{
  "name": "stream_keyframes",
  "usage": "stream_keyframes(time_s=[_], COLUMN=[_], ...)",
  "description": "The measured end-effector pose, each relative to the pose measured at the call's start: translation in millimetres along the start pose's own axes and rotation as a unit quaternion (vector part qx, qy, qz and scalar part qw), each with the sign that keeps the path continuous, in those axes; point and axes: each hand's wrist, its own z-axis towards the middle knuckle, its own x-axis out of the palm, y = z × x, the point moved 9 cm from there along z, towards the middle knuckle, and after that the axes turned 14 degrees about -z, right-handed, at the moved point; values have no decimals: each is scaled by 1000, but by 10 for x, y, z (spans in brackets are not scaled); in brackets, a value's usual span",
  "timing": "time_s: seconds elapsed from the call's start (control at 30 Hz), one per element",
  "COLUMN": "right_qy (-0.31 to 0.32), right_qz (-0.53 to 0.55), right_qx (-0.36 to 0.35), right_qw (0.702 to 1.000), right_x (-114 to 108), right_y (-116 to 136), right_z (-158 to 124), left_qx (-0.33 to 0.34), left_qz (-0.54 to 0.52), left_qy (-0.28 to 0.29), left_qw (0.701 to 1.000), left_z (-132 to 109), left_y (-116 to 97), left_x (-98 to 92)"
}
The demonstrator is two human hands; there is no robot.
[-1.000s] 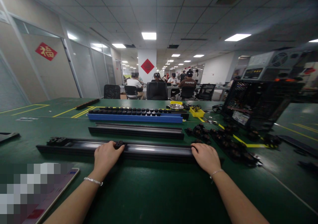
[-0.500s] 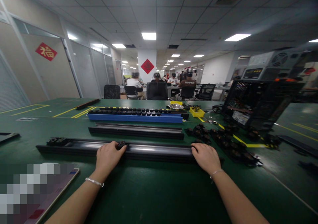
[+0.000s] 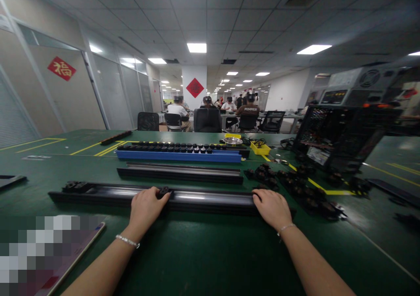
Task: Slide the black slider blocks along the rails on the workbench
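Observation:
A long black rail (image 3: 213,198) with a shiny channel lies across the bench in front of me. My left hand (image 3: 144,208) is closed over its middle, thumb and fingers around a small black part (image 3: 164,191) sitting in the channel; the fingertips are partly hidden. Near the rail's right end, my right hand (image 3: 271,206) grips the edge with fingers curled over the far side. More small black parts (image 3: 77,186) sit in the channel at the left end. Behind lies a second black rail (image 3: 180,173), parallel to the first.
Beyond the rails stands a blue rail (image 3: 177,156) carrying rows of black parts. Loose black parts (image 3: 305,191) are heaped to the right, near an opened computer case (image 3: 344,134). A yellow tray (image 3: 260,149) holds cables. At lower left lies a flat, partly blurred device (image 3: 78,252).
My left hand and the small black part have slid slightly to the right along the rail. My right hand stays in place on the rail.

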Motion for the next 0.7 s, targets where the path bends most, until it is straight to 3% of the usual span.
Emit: stream_keyframes(time_s=[0.7], right_qy=[-6], right_qz=[-8], right_qx=[0], right_qw=[1000], right_x=[-11], right_y=[10], right_z=[-6], left_qx=[51], left_qz=[-8], left_qy=[-25], left_qw=[998], left_z=[-26], left_y=[-85], left_x=[50])
